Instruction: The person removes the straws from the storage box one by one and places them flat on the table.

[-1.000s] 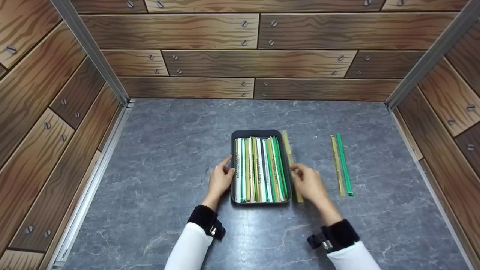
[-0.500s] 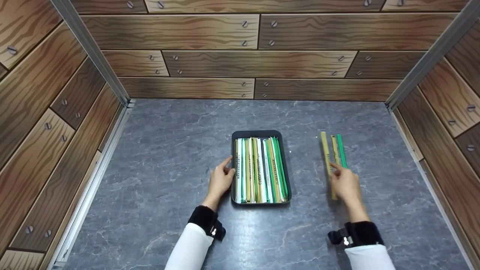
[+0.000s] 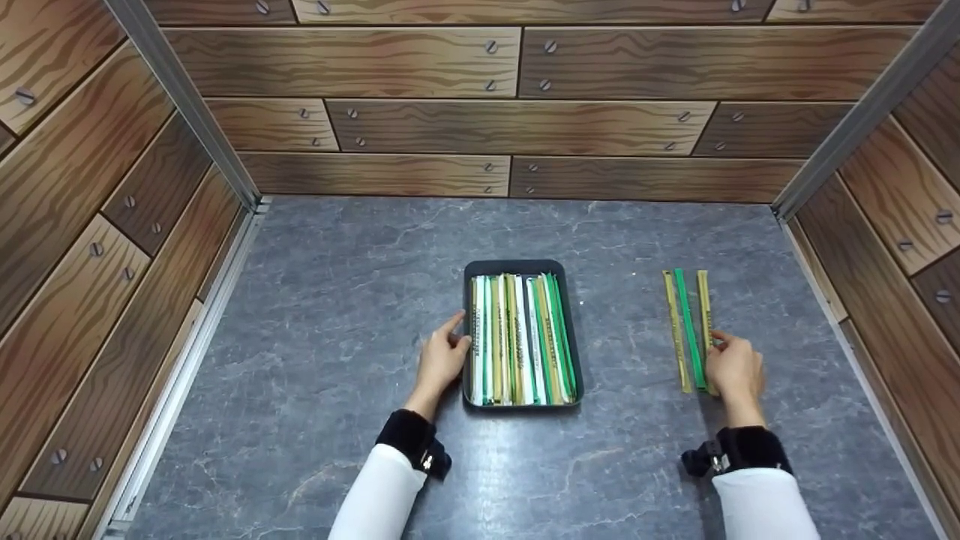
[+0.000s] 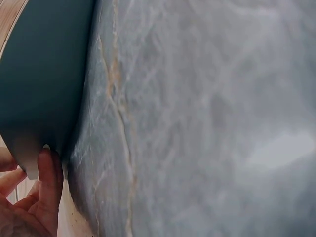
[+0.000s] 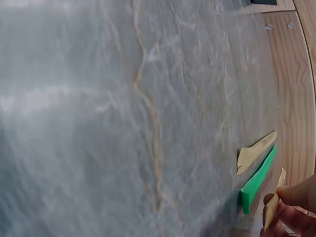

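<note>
In the head view, my left hand (image 3: 442, 358) rests against the left side of a black tray (image 3: 514, 266). Its fingertips touch the tray wall (image 4: 44, 74) in the left wrist view. Upright rows of long, thin white, green and gold stick packets (image 3: 517, 337) fill the tray. My right hand (image 3: 736, 371) pinches a gold stick packet (image 3: 703, 300) between thumb and fingers; the lower part is partly hidden behind the hand. Just left of it lie a green stick packet (image 3: 688, 322) and another gold one (image 3: 675, 330), side by side on the table.
Grey marbled tabletop (image 3: 345, 300) surrounds the tray. Wood-patterned panels (image 3: 420, 124) stand at the back and both sides, with metal corner posts (image 3: 187, 105) between them.
My right hand has carried the gold packet from beside the tray rightward, over the two lying packets, to the right of the green one. My left hand has stayed at the tray.
</note>
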{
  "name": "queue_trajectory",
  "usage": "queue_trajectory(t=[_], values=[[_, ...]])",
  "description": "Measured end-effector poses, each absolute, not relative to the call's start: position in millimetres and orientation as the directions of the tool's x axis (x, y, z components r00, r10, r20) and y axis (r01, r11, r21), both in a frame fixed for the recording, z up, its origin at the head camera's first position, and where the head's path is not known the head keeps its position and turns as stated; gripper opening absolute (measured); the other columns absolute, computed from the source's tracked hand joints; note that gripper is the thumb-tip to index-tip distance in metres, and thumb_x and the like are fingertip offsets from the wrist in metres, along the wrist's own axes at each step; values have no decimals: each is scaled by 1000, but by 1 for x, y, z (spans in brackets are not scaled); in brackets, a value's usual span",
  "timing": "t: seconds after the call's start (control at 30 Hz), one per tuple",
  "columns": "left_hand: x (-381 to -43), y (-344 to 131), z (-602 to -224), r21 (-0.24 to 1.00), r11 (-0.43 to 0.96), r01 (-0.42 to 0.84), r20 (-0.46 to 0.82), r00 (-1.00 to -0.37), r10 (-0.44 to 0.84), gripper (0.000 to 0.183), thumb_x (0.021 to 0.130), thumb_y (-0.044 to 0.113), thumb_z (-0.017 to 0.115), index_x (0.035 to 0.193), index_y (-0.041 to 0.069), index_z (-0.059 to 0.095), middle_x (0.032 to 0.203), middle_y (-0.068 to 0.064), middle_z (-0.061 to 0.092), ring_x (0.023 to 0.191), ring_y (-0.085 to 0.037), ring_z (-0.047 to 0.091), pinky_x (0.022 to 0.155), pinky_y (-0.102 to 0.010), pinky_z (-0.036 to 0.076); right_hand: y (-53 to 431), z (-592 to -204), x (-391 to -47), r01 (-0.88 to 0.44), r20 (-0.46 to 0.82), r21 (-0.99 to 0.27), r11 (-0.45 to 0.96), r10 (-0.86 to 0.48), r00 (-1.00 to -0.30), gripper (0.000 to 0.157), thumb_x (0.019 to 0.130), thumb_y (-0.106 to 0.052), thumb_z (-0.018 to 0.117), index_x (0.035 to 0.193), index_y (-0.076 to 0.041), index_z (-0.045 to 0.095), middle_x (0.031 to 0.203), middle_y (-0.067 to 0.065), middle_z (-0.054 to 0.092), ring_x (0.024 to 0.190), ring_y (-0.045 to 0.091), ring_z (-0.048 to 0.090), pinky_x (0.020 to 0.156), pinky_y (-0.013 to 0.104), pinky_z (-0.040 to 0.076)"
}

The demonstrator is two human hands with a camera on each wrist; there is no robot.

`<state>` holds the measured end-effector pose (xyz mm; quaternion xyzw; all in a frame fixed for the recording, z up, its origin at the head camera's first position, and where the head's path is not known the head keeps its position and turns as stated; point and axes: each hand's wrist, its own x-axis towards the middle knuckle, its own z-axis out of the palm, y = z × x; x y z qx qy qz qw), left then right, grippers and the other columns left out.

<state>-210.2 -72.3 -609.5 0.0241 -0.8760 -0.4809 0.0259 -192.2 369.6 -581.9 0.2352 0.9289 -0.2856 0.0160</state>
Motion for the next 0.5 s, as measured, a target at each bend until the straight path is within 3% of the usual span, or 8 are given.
queue_trajectory(t=[0.37, 0.5], values=[[-209, -73, -610, 842, 539, -5, 43, -996, -76, 48, 89, 10, 65, 137, 11, 59, 69, 1, 60, 59, -11, 51, 58, -33, 45, 368, -588, -194, 433, -206, -528, 731, 385, -900, 42, 101, -14, 47, 141, -1, 51, 127, 25, 60, 100, 40, 62, 76, 48, 49], [-209, -73, -609, 848, 530, 0, 44, -996, -71, 49, 89, 9, 65, 138, 10, 58, 69, 1, 60, 58, -11, 50, 57, -32, 45, 364, -588, -194, 424, -189, -532, 733, 386, -903, 42, 101, -19, 49, 138, 0, 54, 122, 24, 62, 93, 38, 64, 71, 45, 50]])
